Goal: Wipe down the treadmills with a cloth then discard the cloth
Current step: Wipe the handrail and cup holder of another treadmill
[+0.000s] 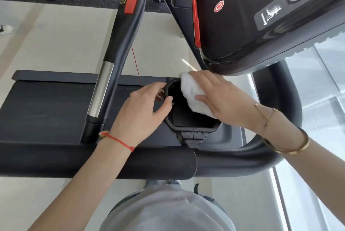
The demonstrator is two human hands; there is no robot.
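I look down over a black treadmill whose console point(261, 6) fills the upper right. Below it is a black octagonal cup holder point(188, 118). My right hand point(224, 98) presses a white cloth point(192, 94) into the holder's upper right side, fingers spread over the cloth. My left hand point(143, 105) grips the holder's left rim, thumb inside the opening. A black padded front handlebar point(93, 161) runs across below the hands.
A side handrail point(119, 44) with a red panel and a chrome section rises at centre left. The treadmill belt point(41, 107) lies left. A thin red cord point(136, 66) hangs down beside the rail. Pale floor lies beyond; a window sits right.
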